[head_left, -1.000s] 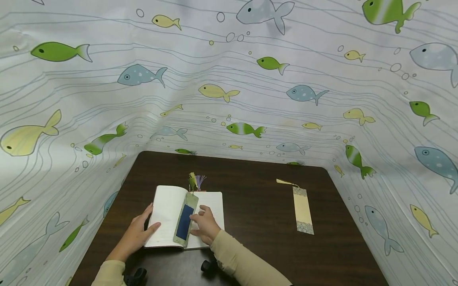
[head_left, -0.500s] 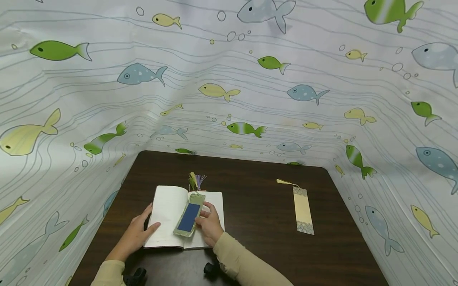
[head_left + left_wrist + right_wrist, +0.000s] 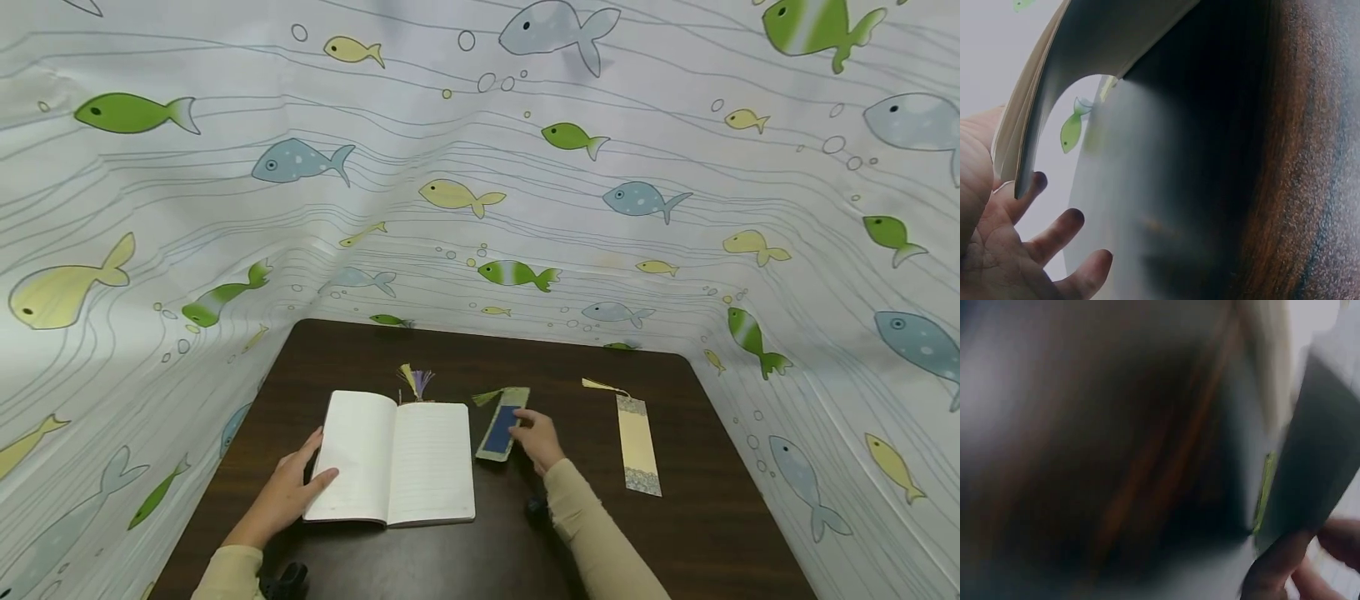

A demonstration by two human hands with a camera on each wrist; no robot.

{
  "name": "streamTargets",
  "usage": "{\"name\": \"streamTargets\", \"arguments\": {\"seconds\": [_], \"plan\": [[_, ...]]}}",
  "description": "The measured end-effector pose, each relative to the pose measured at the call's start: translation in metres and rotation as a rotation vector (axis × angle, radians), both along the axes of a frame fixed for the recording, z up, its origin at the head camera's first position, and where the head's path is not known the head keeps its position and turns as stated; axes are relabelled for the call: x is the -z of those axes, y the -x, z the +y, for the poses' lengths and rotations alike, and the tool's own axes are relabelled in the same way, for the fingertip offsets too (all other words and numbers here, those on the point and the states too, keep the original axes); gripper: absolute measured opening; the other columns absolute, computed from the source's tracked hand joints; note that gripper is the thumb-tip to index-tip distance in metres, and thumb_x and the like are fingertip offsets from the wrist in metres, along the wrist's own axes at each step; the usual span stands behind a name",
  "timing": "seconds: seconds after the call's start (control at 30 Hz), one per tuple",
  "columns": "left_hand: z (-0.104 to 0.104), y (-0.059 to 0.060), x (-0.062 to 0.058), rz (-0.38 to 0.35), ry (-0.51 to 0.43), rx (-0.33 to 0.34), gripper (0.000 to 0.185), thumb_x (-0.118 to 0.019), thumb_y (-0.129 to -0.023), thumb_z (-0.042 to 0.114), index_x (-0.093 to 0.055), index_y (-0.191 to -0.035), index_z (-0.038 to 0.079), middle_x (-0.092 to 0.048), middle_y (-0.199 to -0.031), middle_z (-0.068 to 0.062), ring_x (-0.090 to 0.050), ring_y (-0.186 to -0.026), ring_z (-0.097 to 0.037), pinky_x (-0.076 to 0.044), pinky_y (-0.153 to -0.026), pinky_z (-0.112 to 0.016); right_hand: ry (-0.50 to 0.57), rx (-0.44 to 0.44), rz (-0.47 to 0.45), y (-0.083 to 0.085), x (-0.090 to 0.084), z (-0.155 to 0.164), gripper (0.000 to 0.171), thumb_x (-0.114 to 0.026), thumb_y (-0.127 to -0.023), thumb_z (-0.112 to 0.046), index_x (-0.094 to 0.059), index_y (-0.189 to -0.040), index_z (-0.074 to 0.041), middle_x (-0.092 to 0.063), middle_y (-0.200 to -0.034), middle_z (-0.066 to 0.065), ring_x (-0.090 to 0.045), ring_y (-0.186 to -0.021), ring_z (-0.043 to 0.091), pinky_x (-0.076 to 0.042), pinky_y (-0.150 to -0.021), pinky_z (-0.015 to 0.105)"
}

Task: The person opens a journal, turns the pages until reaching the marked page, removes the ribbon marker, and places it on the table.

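An open notebook (image 3: 431, 467) with lined pages lies on the dark table. My left hand (image 3: 287, 493) grips its left edge, thumb on the page. The left wrist view shows the fingers (image 3: 1057, 234) beneath the raised cover (image 3: 1066, 69). To the right of the notebook, my right hand (image 3: 538, 438) pinches a bookmark (image 3: 501, 427) by its right edge. This bookmark is pale green with a blue panel, and its green tassel (image 3: 486, 397) trails to the left. Seen from the right wrist, the bookmark (image 3: 1316, 450) looks dark and tilted between thumb and fingers.
A cream bookmark (image 3: 637, 442) with patterned ends and a yellow tassel lies farther right on the table (image 3: 720, 517). Yellow and purple tassels (image 3: 417, 382) stick out above the notebook's top edge. A fish-print sheet (image 3: 480, 167) surrounds the table's back and sides.
My right hand has lifted the green and blue bookmark off the notebook pages and carried it right, past the notebook's edge. My left hand has stayed on the notebook's left side.
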State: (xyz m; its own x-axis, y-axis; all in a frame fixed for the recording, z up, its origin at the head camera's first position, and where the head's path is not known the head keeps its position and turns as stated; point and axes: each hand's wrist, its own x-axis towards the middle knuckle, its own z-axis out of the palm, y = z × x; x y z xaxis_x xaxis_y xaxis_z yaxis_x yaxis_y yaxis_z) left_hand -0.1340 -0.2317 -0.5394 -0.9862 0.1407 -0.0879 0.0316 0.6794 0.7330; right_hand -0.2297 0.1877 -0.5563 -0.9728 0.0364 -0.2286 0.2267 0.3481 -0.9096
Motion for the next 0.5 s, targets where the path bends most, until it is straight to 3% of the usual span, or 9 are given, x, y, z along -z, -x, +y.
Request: {"name": "streamTargets", "arguments": {"seconds": [0.1,0.27,0.4,0.5], "plan": [[-0.001,0.001,0.001,0.001,0.002,0.000,0.085,-0.062,-0.101,0.042,-0.022,-0.158,-0.007,-0.021,-0.161,-0.033,-0.024,-0.139,-0.061,-0.026,-0.104,-0.078,-0.113,0.030,0.029,0.006,0.000,0.046,0.038,-0.064,-0.096,0.003,-0.060,-0.134,0.006,-0.050,-0.140,0.031,-0.064,-0.099,0.029,-0.056,-0.081,0.044],[-0.001,0.003,0.000,-0.022,-0.006,0.007,0.087,-0.062,-0.101,0.044,-0.020,-0.159,-0.005,-0.019,-0.162,-0.032,-0.022,-0.140,-0.060,-0.026,-0.104,-0.078,-0.391,0.026,0.061,0.010,-0.003,0.107,0.036,-0.064,-0.093,0.009,-0.059,-0.129,0.011,-0.055,-0.130,0.035,-0.059,-0.112,0.047,-0.055,-0.085,0.050],[0.000,0.005,0.000,-0.022,-0.006,0.002,0.087,-0.063,-0.100,0.044,-0.021,-0.159,-0.005,-0.020,-0.162,-0.032,-0.022,-0.140,-0.060,-0.025,-0.105,-0.078,-0.651,0.012,0.105,0.020,0.000,0.128,0.038,-0.069,-0.090,0.006,-0.061,-0.127,0.011,-0.057,-0.128,0.037,-0.056,-0.115,0.053,-0.052,-0.090,0.059],[0.001,0.005,0.001,-0.007,-0.009,0.000,0.086,-0.064,-0.100,0.042,-0.022,-0.158,-0.005,-0.020,-0.162,-0.032,-0.022,-0.141,-0.060,-0.025,-0.106,-0.077,-0.785,0.003,0.099,0.025,0.003,0.130,0.041,-0.072,-0.089,0.002,-0.062,-0.128,0.010,-0.055,-0.126,0.038,-0.054,-0.110,0.056,-0.052,-0.085,0.061]]}}
